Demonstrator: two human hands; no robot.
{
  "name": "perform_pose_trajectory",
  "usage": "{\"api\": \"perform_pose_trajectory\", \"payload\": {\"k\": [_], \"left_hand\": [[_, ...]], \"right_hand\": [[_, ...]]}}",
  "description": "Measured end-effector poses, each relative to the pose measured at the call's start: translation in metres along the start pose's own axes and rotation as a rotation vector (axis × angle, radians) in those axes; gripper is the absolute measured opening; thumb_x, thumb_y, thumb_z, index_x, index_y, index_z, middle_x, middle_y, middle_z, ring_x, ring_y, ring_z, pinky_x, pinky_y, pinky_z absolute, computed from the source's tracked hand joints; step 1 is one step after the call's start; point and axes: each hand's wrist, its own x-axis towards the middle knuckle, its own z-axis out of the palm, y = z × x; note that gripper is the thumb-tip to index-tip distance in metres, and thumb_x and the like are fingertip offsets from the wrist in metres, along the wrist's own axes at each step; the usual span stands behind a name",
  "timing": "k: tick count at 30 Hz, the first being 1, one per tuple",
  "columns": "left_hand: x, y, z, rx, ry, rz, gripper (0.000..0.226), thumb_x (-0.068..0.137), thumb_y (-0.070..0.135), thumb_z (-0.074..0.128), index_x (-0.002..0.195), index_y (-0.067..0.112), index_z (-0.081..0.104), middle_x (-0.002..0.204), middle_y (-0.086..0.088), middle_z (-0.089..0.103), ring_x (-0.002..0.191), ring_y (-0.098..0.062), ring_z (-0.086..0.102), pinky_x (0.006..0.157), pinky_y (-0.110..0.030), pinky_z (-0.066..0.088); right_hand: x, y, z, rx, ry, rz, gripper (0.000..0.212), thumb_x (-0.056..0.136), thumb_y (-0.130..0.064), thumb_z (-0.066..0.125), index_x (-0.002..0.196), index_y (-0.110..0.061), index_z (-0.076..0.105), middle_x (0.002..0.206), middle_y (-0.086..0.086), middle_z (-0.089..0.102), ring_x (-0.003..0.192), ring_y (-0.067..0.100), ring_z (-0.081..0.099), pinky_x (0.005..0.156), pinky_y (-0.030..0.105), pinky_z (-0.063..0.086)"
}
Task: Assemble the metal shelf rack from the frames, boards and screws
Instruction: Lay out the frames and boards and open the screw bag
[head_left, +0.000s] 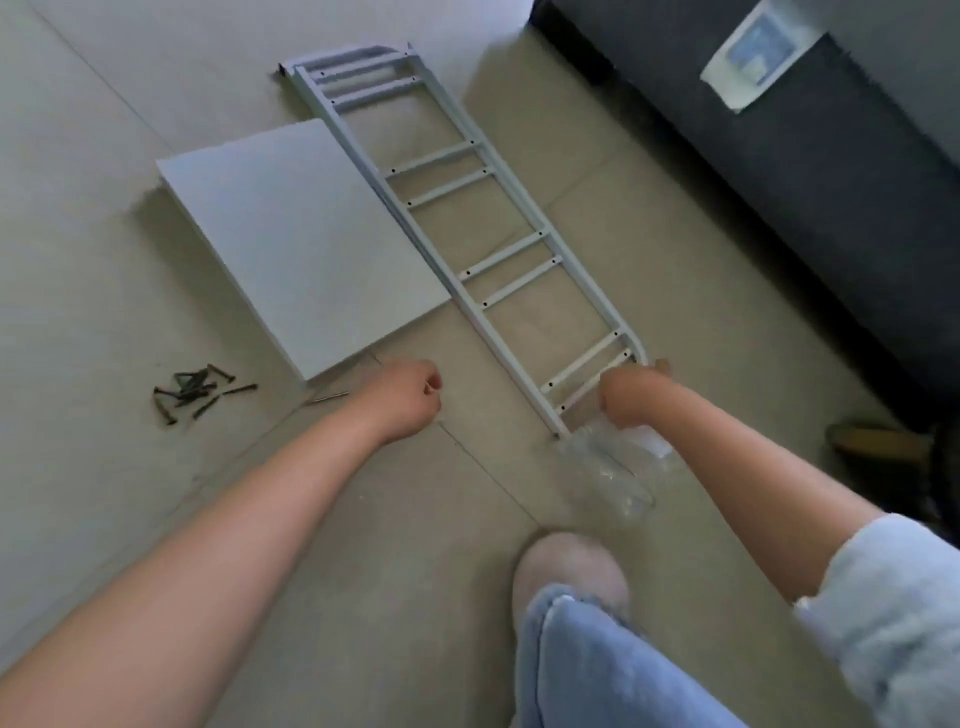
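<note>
White ladder-like metal frames (457, 228) lie stacked on the floor, running from the top middle down to the lower right. My right hand (631, 397) grips the near end of the frames. My left hand (410, 397) hovers above the floor with its fingers curled and nothing in it. A stack of white boards (291, 249) lies flat to the left of the frames. A pile of several dark screws (192, 392) sits on the floor at the left. A thin metal tool (327, 399) lies just left of my left hand.
A clear plastic bag (618, 467) lies crumpled under my right wrist. My slippered foot (569, 577) and blue trouser leg are at the bottom. A dark cabinet (779, 166) with a paper sheet (761, 49) on it stands at the right. A shoe (878, 441) sits beside it.
</note>
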Motion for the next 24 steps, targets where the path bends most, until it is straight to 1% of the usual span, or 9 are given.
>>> {"api": "perform_pose_trajectory", "payload": {"k": [2,4,7,9,12,14,17,20,24], "left_hand": [[0.01,0.022,0.02,0.086,-0.065,0.055,0.033,0.092,0.013,0.042,0.122,0.011,0.054,0.127,-0.012,0.053,0.117,-0.029,0.049,0.093,-0.03,0.04],[0.018,0.04,0.038,0.148,-0.116,0.109,0.035,0.092,0.014,0.042,0.124,0.012,0.052,0.13,-0.012,0.05,0.119,-0.029,0.048,0.093,-0.03,0.039],[0.026,0.055,0.055,0.197,-0.154,0.168,0.035,0.092,0.016,0.042,0.126,0.012,0.051,0.131,-0.011,0.049,0.119,-0.028,0.047,0.092,-0.03,0.039],[0.029,0.056,0.06,0.207,-0.14,0.171,0.035,0.092,0.016,0.041,0.124,0.012,0.052,0.129,-0.012,0.05,0.117,-0.028,0.048,0.091,-0.031,0.04],[0.028,0.044,0.057,0.232,-0.063,0.128,0.032,0.091,0.013,0.04,0.119,0.01,0.055,0.122,-0.013,0.051,0.113,-0.03,0.049,0.09,-0.034,0.042],[0.025,0.03,0.048,0.222,0.022,0.078,0.031,0.09,0.011,0.04,0.116,0.008,0.057,0.119,-0.015,0.052,0.111,-0.031,0.05,0.088,-0.035,0.043],[0.02,0.003,0.026,0.175,0.167,-0.011,0.031,0.089,0.007,0.04,0.112,0.004,0.059,0.116,-0.016,0.054,0.108,-0.032,0.051,0.083,-0.034,0.043],[0.007,-0.03,0.001,0.174,0.296,-0.102,0.029,0.09,0.007,0.039,0.113,0.003,0.058,0.117,-0.017,0.053,0.11,-0.033,0.048,0.085,-0.037,0.043],[-0.016,-0.074,-0.027,0.234,0.357,-0.171,0.029,0.091,0.007,0.04,0.114,0.005,0.057,0.118,-0.014,0.053,0.112,-0.031,0.046,0.083,-0.038,0.042]], "right_hand": [[0.004,0.022,0.029,-0.011,-0.029,0.107,0.035,0.091,-0.006,0.036,0.122,-0.011,0.052,0.126,0.008,0.052,0.122,0.027,0.045,0.111,0.054,0.008],[0.006,0.037,0.055,-0.059,-0.023,0.13,0.037,0.091,-0.007,0.037,0.124,-0.013,0.05,0.129,0.008,0.05,0.125,0.026,0.041,0.113,0.055,0.005],[0.007,0.04,0.079,-0.042,0.019,0.132,0.038,0.093,-0.01,0.036,0.128,-0.015,0.049,0.133,0.008,0.046,0.13,0.026,0.035,0.113,0.05,0.012],[0.007,0.031,0.083,0.005,0.09,0.108,0.037,0.092,-0.008,0.036,0.125,-0.014,0.051,0.131,0.01,0.046,0.127,0.027,0.036,0.111,0.045,0.019],[0.006,0.017,0.067,0.024,0.269,0.134,0.033,0.089,-0.004,0.039,0.117,-0.01,0.056,0.124,0.011,0.049,0.122,0.029,0.038,0.107,0.042,0.025],[0.004,0.006,0.048,0.027,0.314,0.127,0.03,0.088,-0.004,0.041,0.114,-0.009,0.058,0.121,0.012,0.051,0.119,0.029,0.041,0.1,0.039,0.033],[0.003,-0.025,0.02,0.083,0.383,-0.026,0.029,0.089,-0.009,0.043,0.114,-0.006,0.056,0.118,0.012,0.05,0.116,0.029,0.043,0.09,0.036,0.04],[0.008,-0.071,-0.005,0.181,0.416,-0.222,0.03,0.088,-0.008,0.042,0.114,-0.005,0.056,0.117,0.013,0.051,0.115,0.029,0.042,0.084,0.033,0.042],[0.011,-0.131,-0.038,0.26,0.425,-0.37,0.03,0.085,-0.005,0.042,0.108,-0.005,0.062,0.113,0.014,0.056,0.108,0.031,0.052,0.083,0.032,0.046]]}}
